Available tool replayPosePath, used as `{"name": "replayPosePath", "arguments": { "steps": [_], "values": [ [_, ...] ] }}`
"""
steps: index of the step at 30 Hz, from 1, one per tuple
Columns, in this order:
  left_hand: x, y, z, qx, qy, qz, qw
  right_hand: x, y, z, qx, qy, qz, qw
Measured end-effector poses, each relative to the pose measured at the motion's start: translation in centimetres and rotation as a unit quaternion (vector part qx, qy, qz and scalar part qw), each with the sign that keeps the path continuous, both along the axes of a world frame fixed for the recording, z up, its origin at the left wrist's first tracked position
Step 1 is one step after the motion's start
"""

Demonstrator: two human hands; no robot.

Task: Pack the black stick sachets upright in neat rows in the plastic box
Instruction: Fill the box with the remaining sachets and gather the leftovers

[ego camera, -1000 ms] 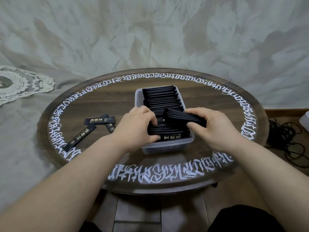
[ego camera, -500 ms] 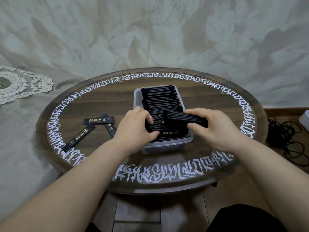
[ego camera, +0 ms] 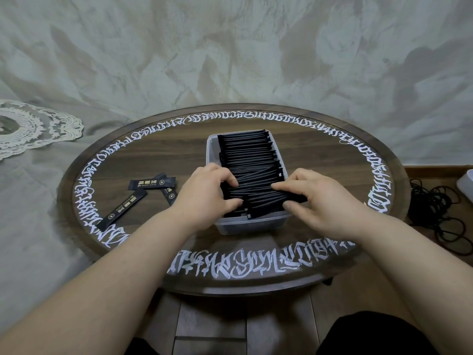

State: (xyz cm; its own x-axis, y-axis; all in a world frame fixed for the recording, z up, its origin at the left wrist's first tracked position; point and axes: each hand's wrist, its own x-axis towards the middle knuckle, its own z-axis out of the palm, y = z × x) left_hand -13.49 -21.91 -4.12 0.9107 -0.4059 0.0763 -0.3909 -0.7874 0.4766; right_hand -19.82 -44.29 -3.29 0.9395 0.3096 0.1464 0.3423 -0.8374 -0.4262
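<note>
Round wooden surface (ego camera: 179,155) carries the plastic box (ego camera: 211,149), nearly full. Both hands have lowered the bundle of sachets (ego camera: 258,193) into its near end; left hand (ego camera: 204,198) and right hand (ego camera: 317,203) still grip it, curled. Three loose sachets (ego camera: 122,208) lie left.

Dim even light, sharp, wide-angle edge distortion

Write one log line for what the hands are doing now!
left hand: grips sachet bundle | right hand: grips same bundle | plastic box: nearly full | loose sachets: on table
</note>
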Motion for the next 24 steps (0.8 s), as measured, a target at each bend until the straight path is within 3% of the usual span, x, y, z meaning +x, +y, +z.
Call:
{"name": "replayPosePath", "arguments": {
  "steps": [9,15,24],
  "values": [
    [0.0,0.9,-0.1,-0.026,0.016,-0.036,0.999,0.4,0.0,-0.2,0.035,0.019,-0.038,0.998],
    [0.1,0.9,-0.4,-0.033,-0.005,-0.036,0.999,0.2,0.9,-0.5,-0.029,-0.026,-0.002,0.999],
    [0.3,1.7,-0.9,-0.001,-0.017,-0.061,0.998,0.3,2.2,-3.0,-0.010,-0.080,0.004,0.997]
  ]
}}
